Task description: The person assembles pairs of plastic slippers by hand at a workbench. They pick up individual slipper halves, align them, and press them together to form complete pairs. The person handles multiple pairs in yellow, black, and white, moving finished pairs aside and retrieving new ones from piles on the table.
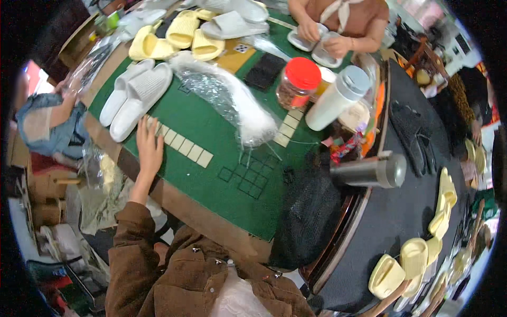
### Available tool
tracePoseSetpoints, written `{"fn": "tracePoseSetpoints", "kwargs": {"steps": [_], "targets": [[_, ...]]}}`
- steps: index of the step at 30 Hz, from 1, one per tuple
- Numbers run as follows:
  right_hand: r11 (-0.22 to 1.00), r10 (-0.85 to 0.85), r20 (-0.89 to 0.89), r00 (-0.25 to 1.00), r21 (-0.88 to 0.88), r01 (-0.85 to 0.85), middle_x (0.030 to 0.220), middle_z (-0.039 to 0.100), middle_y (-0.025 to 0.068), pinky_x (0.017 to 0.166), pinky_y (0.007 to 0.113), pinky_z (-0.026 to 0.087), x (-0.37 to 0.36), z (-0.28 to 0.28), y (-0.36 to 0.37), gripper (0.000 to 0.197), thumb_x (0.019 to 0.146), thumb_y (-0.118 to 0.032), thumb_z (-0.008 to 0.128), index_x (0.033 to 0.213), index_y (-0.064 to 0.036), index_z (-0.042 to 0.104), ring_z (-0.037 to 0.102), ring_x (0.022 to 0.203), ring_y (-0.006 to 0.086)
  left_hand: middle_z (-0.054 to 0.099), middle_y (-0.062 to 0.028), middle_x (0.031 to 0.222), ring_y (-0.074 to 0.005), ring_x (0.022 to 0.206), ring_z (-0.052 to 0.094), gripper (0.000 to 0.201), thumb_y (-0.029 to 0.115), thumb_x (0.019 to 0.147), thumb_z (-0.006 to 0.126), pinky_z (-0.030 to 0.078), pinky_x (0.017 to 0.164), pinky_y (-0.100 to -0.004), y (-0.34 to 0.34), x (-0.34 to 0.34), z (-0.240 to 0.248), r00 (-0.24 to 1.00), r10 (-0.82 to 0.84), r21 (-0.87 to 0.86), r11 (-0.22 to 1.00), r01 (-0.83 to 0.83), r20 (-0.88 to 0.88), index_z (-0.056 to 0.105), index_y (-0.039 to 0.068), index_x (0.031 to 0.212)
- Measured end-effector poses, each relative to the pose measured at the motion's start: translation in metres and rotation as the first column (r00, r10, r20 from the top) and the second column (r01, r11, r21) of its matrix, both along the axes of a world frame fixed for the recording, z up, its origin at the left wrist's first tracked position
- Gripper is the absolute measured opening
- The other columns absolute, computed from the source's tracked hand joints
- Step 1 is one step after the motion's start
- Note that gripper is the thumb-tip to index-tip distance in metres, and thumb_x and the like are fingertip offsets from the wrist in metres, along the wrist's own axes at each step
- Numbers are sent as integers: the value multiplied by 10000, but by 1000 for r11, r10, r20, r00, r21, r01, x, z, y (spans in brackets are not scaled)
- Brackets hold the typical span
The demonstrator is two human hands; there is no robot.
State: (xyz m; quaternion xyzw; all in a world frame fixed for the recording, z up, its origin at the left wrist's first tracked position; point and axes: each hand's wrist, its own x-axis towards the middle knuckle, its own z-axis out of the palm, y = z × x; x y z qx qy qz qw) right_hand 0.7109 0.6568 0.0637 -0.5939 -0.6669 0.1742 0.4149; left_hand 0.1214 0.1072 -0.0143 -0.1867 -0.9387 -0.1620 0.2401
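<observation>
My left hand (150, 145) lies flat with its fingers stretched out, near the table's left edge. Its fingertips reach the end of a row of pale squares (182, 145) on the green table top (200, 121). Just beyond the fingers rests a pair of light grey slippers (136, 98), toes close to the hand. A clear plastic bag (232, 95) with something white inside stretches across the middle of the table. My right hand does not show; only the brown jacket (195, 274) fills the lower edge.
Yellow slippers (182, 29) and grey slippers (236, 24) are heaped at the back. A red-lidded jar (299, 83), a white bottle (338, 98) and a steel flask (369, 170) stand right. Across the table, a person's hands (322, 41) hold slippers. More yellow slippers (413, 259) lie right.
</observation>
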Motion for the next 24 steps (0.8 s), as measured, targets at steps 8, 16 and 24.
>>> {"fn": "tracePoseSetpoints", "kwargs": {"steps": [8,16,24], "targets": [[998,48,207,977,36,-56,1361,491,220,981,364,433,-23,14,-22,545,952,-295,517,1359,61,454,518,1190,259,467,-193,1384,-404,1313,387,342,152,910,578,296,1096,-489,-6,6,0,997,-71,114,991,70,9,599,53,1236],[994,101,406,908,-76,-77,1362,495,233,985,382,439,-30,46,-81,566,926,-285,561,1360,62,452,525,1199,279,482,-158,1389,-367,1335,379,339,188,926,571,241,1125,-513,-5,2,2,990,-127,135,984,117,66,605,88,1248],[924,381,253,889,-72,-375,1218,578,199,904,364,468,-140,98,-192,483,886,-228,610,1260,65,523,574,1082,243,500,-148,1370,-357,1313,406,315,183,910,577,254,1113,-510,-2,0,3,985,-169,163,973,160,41,635,86,1204]]}}
